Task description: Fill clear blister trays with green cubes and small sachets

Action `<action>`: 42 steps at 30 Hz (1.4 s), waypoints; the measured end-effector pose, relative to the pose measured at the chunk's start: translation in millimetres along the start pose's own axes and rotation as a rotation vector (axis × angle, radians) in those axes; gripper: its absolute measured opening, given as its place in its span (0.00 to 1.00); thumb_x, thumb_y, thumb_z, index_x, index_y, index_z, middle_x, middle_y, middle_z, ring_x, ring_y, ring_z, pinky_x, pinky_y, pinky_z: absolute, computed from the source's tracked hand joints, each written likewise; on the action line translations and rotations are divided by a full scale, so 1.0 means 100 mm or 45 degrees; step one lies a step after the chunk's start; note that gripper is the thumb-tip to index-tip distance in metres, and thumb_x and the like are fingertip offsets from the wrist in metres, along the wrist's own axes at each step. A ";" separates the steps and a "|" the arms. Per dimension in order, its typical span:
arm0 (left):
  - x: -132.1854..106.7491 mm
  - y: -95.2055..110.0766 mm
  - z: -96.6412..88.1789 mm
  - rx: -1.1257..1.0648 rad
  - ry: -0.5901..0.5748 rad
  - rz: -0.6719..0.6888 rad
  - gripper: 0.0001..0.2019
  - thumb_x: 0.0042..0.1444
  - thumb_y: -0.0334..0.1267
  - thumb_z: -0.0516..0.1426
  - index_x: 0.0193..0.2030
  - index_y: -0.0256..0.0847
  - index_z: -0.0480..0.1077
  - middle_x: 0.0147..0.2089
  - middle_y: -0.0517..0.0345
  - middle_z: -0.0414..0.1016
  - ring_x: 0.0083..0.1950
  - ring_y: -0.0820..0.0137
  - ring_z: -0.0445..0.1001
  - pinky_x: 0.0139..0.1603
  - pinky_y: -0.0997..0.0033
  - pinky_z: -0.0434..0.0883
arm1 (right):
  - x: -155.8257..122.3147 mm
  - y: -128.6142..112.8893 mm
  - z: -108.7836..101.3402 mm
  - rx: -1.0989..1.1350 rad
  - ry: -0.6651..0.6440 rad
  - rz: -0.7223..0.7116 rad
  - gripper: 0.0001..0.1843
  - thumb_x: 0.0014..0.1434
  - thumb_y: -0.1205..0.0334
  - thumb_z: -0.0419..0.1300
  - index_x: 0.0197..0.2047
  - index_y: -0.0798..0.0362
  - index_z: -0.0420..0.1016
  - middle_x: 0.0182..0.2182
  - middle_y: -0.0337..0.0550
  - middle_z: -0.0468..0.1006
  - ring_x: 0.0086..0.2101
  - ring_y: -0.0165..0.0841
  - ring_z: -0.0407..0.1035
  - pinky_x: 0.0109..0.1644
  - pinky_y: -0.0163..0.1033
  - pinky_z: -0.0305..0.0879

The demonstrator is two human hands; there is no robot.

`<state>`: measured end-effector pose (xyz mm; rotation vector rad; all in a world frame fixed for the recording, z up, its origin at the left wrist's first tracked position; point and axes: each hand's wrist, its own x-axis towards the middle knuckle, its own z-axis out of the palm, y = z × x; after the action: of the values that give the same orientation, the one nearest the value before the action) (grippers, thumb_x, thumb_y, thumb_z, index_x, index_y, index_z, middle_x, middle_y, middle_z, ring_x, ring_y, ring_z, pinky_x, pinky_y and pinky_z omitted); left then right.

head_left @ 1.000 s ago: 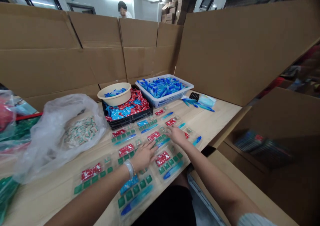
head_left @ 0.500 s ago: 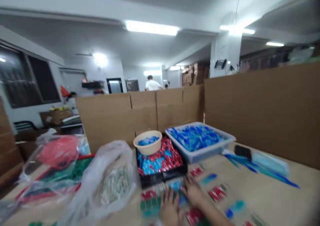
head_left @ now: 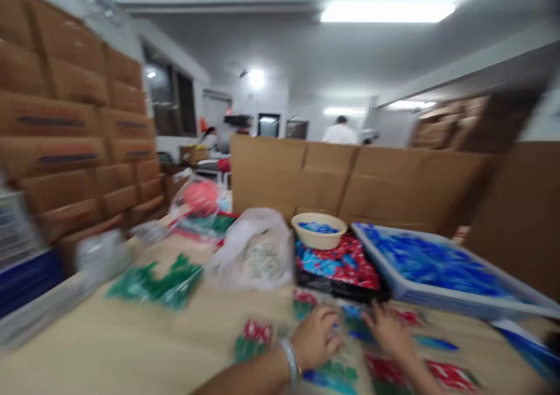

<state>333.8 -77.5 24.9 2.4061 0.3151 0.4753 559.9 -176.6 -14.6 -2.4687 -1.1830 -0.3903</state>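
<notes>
Motion blur softens the whole view. My left hand (head_left: 315,338), with a pale bangle on its wrist, rests on a row of clear plastic packs (head_left: 332,377) holding red packets, green squares and blue pieces. Whether its fingers hold anything is hidden by the blur. My right hand (head_left: 387,331) lies just to the right, fingers apart, touching the packs. A red packet (head_left: 257,332) sits left of my left hand. Behind the hands stand a black tray of red and blue sachets (head_left: 336,266), a cream plastic basin (head_left: 319,231) and a white basket of blue items (head_left: 437,266).
A wooden table (head_left: 131,325) carries a clear bag of small packets (head_left: 249,255) and green pieces (head_left: 157,284). Cardboard sheets (head_left: 350,179) stand behind it. Stacked cartons (head_left: 65,121) rise at left. A person in white (head_left: 340,132) stands far back.
My view has swung up and to the left, bringing the stacked cartons and room into sight. Both hands stay on the packs, now lower in the picture and closer together.
</notes>
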 end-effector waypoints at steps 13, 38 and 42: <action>-3.57 -1.82 -3.10 0.750 0.696 -1.263 0.18 0.54 0.38 0.46 0.47 0.30 0.66 0.48 0.43 0.69 0.50 0.62 0.66 0.51 0.62 0.61 | -0.27 -3.15 0.02 0.770 -0.739 -0.659 0.25 0.51 0.50 0.47 0.45 0.57 0.69 0.39 0.51 0.75 0.39 0.38 0.69 0.46 0.43 0.64; -4.68 -2.45 -3.40 0.632 0.404 -1.405 0.27 0.42 0.56 0.55 0.52 0.56 0.63 0.59 0.57 0.55 0.58 0.57 0.51 0.54 0.57 0.52 | -1.32 -6.91 1.08 0.837 -0.994 -1.750 0.17 0.53 0.67 0.54 0.47 0.58 0.67 0.43 0.49 0.66 0.43 0.32 0.63 0.48 0.36 0.59; -4.70 -2.46 -3.41 0.629 0.387 -1.411 0.26 0.44 0.55 0.54 0.52 0.57 0.62 0.59 0.58 0.54 0.58 0.57 0.51 0.54 0.56 0.52 | -1.26 -6.92 1.14 0.771 -0.972 -1.792 0.15 0.56 0.64 0.52 0.47 0.56 0.67 0.41 0.46 0.66 0.40 0.30 0.64 0.46 0.34 0.59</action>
<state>-257.5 139.3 -9.2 2.1278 1.9258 0.2323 -53.4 186.9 -20.5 -0.9031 -2.6746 0.5830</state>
